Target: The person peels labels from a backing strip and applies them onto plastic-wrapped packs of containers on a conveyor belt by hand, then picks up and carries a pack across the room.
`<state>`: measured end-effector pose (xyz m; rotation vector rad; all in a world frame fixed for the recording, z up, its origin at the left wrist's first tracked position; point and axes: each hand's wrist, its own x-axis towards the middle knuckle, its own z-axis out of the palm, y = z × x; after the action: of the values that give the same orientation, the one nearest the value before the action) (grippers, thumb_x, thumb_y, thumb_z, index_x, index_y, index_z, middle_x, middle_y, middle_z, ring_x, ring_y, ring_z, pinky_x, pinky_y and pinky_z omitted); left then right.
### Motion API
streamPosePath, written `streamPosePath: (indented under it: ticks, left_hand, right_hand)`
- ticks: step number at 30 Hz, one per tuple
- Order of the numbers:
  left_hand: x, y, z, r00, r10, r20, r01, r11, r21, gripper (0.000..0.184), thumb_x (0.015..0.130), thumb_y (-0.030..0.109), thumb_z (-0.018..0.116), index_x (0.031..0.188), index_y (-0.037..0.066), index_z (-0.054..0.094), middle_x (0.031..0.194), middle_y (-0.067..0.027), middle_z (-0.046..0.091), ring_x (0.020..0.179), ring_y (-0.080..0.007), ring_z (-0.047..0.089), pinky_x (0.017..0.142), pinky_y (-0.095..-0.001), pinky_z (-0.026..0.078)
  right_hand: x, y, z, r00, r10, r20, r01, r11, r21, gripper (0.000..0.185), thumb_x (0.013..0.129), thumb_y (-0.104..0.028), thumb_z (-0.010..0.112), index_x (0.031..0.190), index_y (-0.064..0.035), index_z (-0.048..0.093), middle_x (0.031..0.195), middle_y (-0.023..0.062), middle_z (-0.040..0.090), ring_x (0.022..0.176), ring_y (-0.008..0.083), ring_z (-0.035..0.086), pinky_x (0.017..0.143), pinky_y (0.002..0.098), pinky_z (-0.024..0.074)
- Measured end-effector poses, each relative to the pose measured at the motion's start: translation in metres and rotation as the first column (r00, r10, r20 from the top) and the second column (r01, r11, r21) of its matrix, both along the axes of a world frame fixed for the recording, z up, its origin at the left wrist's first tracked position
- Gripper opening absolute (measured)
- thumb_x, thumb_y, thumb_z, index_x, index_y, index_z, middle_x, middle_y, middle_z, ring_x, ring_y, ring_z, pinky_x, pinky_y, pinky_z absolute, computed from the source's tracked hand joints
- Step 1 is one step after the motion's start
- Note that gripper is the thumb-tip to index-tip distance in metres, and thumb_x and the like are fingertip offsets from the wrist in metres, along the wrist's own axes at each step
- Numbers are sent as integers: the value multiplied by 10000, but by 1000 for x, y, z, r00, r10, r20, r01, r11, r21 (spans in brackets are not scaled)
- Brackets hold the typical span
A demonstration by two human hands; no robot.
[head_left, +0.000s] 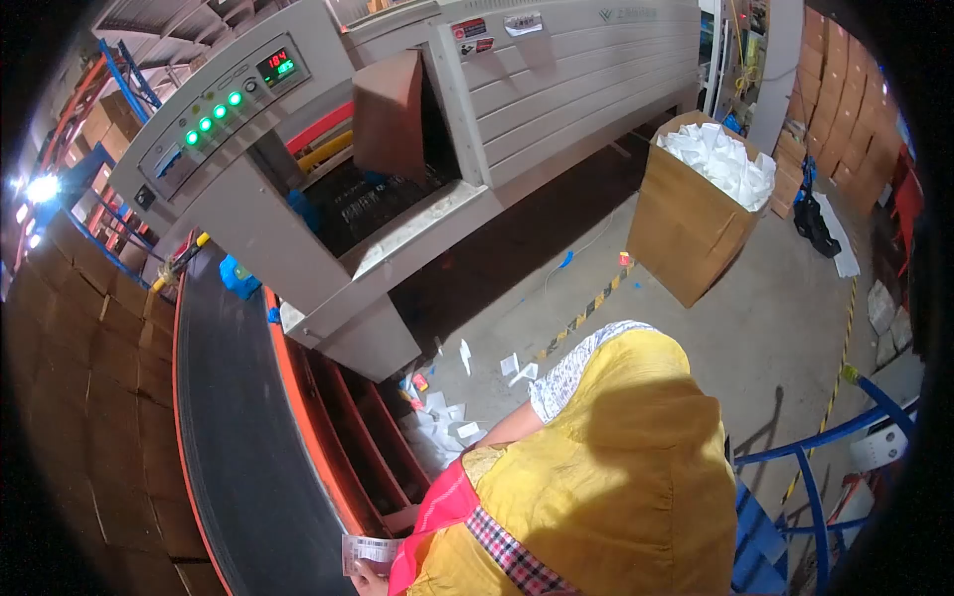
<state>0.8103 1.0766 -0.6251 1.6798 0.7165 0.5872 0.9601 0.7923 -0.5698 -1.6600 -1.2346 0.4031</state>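
At the bottom edge, left of centre, my right hand pinches a printed label beside the orange edge of a dark conveyor belt. Only some fingers show; the rest is cut off by the frame. A yellow garment with a white patterned sleeve fills the lower middle. Red cloth and a checked band lie at its left side and partly hide the bare forearm. My left hand is out of sight.
A grey machine with lit green buttons stands beyond the belt. An open carton holds crumpled white material. White scraps litter the floor by the belt frame. Stacked boxes line the left; a blue metal frame stands right.
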Motion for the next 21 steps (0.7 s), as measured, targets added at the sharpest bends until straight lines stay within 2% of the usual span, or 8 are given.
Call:
streamPosePath:
  ticks: [10, 17, 21]
  left_hand:
    - [40, -34, 2, 997, 26, -71, -24, 999, 24, 414, 920, 270, 554, 1184, -49, 538, 1088, -130, 599, 909, -188, 560, 788, -321, 454]
    - [47, -38, 2, 997, 8, -70, -6, 999, 34, 411, 919, 270, 554, 1177, -50, 543, 1087, -132, 601, 911, -187, 560, 791, -319, 452]
    - [32, -27, -7, 999, 4, -51, -2, 999, 35, 410, 918, 270, 555, 1173, -51, 546, 1086, -133, 602, 913, -187, 559, 792, -319, 451]
  right_hand:
    - [45, -78, -1, 981, 62, -184, -94, 981, -171, 173, 814, -114, 610, 943, 0, 627, 880, 115, 656, 811, 213, 598, 732, 342, 465]
    - [63, -79, 3, 989, 28, -145, -43, 994, -100, 153, 826, -117, 597, 933, -16, 641, 872, 125, 660, 816, 228, 612, 732, 352, 472]
    - [73, -85, 8, 983, 96, -156, -118, 983, -140, 145, 833, -118, 590, 927, -26, 649, 868, 131, 662, 818, 237, 620, 733, 358, 475]
